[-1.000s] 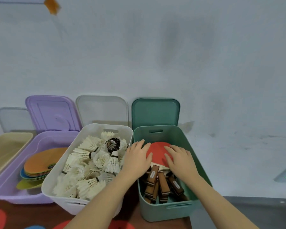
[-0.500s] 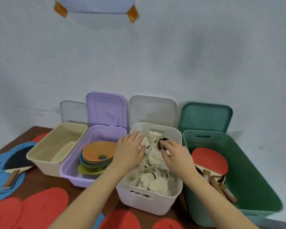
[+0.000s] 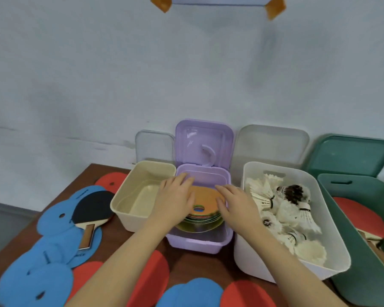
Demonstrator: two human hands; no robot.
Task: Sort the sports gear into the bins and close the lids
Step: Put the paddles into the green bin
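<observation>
Purple bin (image 3: 200,242) as landmark, lid (image 3: 204,142) hinged up and leaning back toward the wall. Inside it, a stack of flat discs (image 3: 205,209), orange one on top with a hole near its middle, lying flat. Left hand (image 3: 175,200) spread over the left part of the stack, fingers straight and pointing away toward the wall, gripping nothing. Right hand (image 3: 233,202) on the stack's right edge, fingers relaxed and nearly straight, also closed around nothing. Just left of the purple bin, touching it or nearly so, a cream bin (image 3: 129,209) with a clear lid (image 3: 154,145) propped behind. Just right, a white bin (image 3: 273,271) heaped with shuttlecocks (image 3: 282,207), pointing all ways, grey lid (image 3: 272,142) standing behind. Farther right, a green bin (image 3: 355,278) holding a red-faced paddle (image 3: 359,218), handle toward the near edge, green lid (image 3: 350,154) behind. Left of the cream bin, on the brown table (image 3: 111,173), a black-faced paddle (image 3: 91,209) lying flat on blue discs (image 3: 33,282), long axis running near to far, wooden handle toward the near edge. Near side of the purple bin, red discs (image 3: 151,275) and more blue ones on the table. No readable writing or brand anywhere; small marks on one blue disc near the paddle handle too blurred to read.
</observation>
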